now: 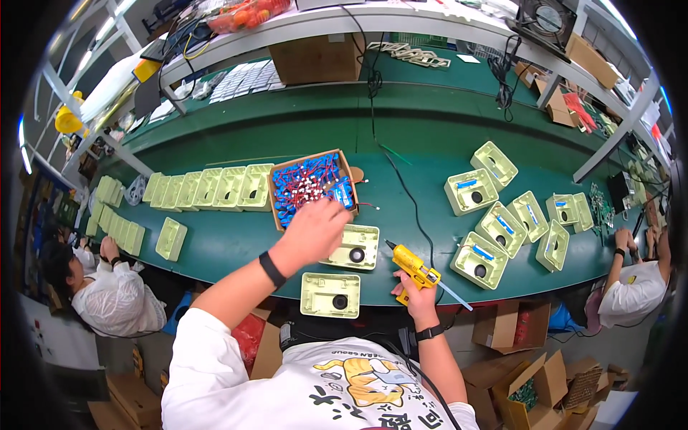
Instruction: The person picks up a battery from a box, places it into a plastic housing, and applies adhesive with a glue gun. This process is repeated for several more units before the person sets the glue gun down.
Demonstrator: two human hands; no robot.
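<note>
My left hand [315, 228] reaches over the near right corner of a cardboard box [274, 204] full of blue battery packs with red wires. Its fingers are closed on a blue battery pack [342, 192] at that corner; the fingertips are partly hidden. In my right hand [418, 295] is a yellow glue gun [416, 266], nozzle toward the upper left, with a pale glue stick [456, 294] out of its back. Under my left hand sits a pale green plastic housing [367, 236] with a round black part. Nearer me is another such housing [319, 294].
A row of green housings [209, 188] stands left of the box. Several housings with blue packs inside [476, 259] are spread on the right. A black cable [401, 183] crosses the green table. Co-workers sit at the left [118, 297] and right [631, 290]; a shelf [430, 23] runs behind.
</note>
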